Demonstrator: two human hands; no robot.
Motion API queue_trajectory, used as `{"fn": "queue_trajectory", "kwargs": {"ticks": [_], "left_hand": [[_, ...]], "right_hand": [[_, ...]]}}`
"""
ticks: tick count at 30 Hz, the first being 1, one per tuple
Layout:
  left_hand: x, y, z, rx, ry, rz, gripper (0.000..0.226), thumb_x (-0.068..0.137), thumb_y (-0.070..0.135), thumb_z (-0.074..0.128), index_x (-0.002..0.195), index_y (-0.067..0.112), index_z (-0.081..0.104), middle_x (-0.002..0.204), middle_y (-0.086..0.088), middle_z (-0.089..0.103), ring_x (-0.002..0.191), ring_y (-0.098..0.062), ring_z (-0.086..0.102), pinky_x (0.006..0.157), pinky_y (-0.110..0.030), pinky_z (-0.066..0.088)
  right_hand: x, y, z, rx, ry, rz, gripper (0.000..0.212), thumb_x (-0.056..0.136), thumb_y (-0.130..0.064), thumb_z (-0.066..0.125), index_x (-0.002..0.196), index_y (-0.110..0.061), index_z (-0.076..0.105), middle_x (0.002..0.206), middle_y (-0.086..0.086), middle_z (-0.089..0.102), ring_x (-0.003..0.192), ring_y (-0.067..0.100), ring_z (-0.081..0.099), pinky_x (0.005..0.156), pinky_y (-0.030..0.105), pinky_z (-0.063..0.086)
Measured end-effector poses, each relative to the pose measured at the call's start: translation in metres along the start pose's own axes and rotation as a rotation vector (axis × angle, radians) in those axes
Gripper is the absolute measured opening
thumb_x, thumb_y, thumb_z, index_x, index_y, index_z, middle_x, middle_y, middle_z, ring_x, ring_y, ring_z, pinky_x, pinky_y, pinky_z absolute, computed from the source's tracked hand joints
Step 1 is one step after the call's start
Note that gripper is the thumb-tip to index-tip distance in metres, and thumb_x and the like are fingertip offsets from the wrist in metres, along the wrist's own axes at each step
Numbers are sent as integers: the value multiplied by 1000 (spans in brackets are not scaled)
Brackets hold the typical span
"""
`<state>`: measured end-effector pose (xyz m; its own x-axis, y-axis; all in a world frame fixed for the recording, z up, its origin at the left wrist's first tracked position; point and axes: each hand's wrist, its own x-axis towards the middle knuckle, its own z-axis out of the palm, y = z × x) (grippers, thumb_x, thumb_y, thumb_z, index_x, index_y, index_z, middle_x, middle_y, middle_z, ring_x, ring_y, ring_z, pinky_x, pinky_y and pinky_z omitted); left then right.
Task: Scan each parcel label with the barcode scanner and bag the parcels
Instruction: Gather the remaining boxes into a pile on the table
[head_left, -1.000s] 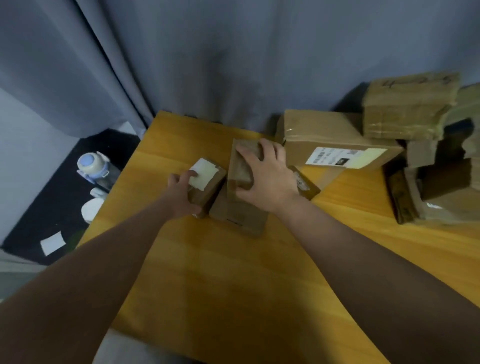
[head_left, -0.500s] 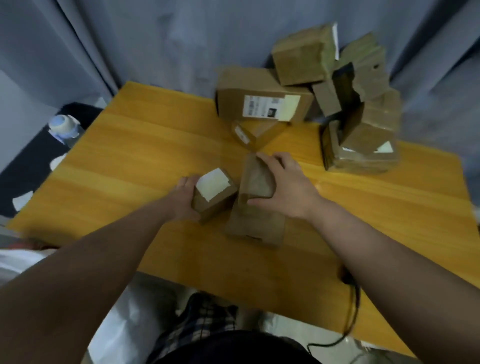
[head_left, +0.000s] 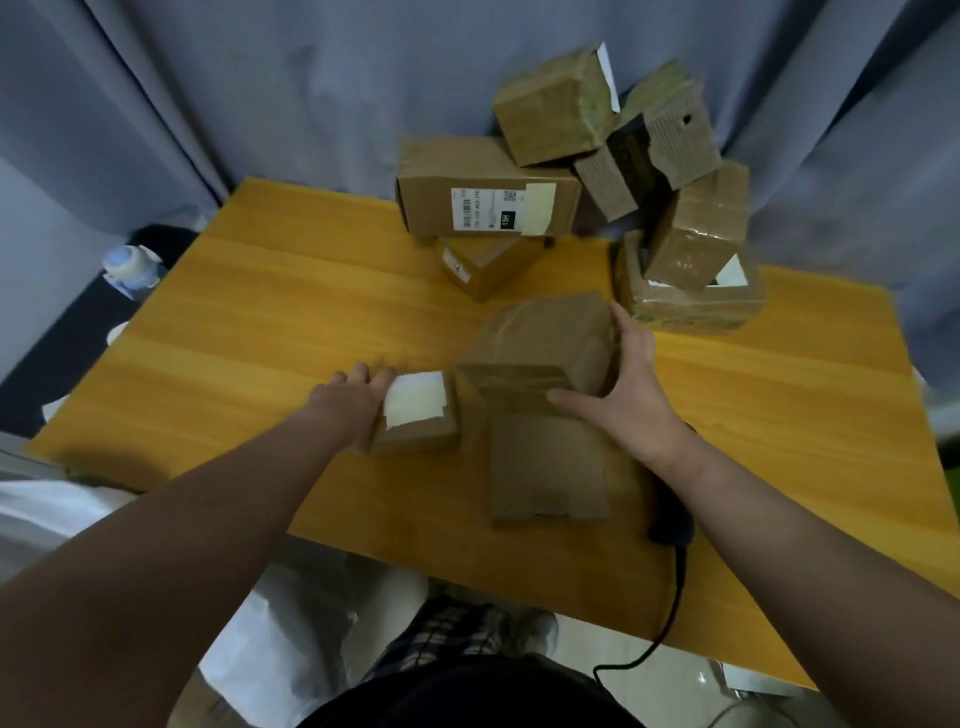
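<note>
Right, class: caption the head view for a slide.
Sorting parcels: left hand grips a small labelled parcel, right hand holds a larger parcel.

Barcode scanner (head_left: 670, 532) mostly hidden under right forearm (head_left: 753, 519).

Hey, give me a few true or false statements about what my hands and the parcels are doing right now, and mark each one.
1. The left hand grips the small box with the blank white label. True.
2. The right hand holds the barcode scanner. False: it grips a brown parcel; the scanner lies on the table beside that forearm.
3. A box with a printed label sits near the table's far edge. True.
4. The scanner has no cable. False: a black cable hangs off the near edge.
</note>
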<state>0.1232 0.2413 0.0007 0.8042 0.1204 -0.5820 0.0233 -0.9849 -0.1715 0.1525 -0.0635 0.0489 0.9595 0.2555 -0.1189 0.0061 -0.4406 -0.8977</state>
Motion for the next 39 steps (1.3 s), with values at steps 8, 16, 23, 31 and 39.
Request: {"fn": "queue_trajectory", "kwargs": {"ticks": [8, 16, 23, 31, 39], "left_hand": [[-2, -11, -4, -191, -172, -71, 119, 63, 46, 85, 150, 25, 6, 145, -12, 23, 136, -38, 25, 103, -51, 39], [12, 7, -62, -554, 126, 74, 91, 80, 73, 29, 154, 24, 10, 151, -14, 26, 138, -35, 24, 110, -48, 28], [81, 5, -156, -1044, 647, 105, 75, 92, 48, 52, 151, 12, 22, 147, -13, 28, 137, -26, 25, 106, -26, 22], [171, 19, -269, -518, 596, 490, 136, 61, 60, 80, 152, 21, -14, 162, -6, -3, 148, -25, 2, 120, -46, 8], [215, 31, -293, -959, 348, 605, 99, 75, 40, 79, 151, 28, 17, 152, 1, 27, 135, -16, 32, 111, -38, 34]], "right_hand": [[-2, 66, 7, -469, -378, 193, 123, 64, -37, 87, 150, -33, -2, 156, 3, 11, 147, 31, 4, 119, 54, 15], [56, 20, -14, -452, -173, 27, 73, 88, 10, 51, 152, -17, 26, 156, 9, 28, 145, 27, 24, 114, 28, 23], [158, -44, -13, 516, 338, 328, 51, 90, -31, 68, 134, -20, 45, 133, 2, 47, 120, 20, 47, 92, 28, 44], [234, -55, -19, 958, 759, 580, 107, 63, -64, 79, 147, -20, 27, 147, 6, 39, 135, 30, 40, 112, 52, 35], [259, -46, -79, -56, 876, 304, 93, 73, -60, 73, 145, -21, 30, 146, 14, 34, 138, 34, 29, 115, 50, 24]]}}
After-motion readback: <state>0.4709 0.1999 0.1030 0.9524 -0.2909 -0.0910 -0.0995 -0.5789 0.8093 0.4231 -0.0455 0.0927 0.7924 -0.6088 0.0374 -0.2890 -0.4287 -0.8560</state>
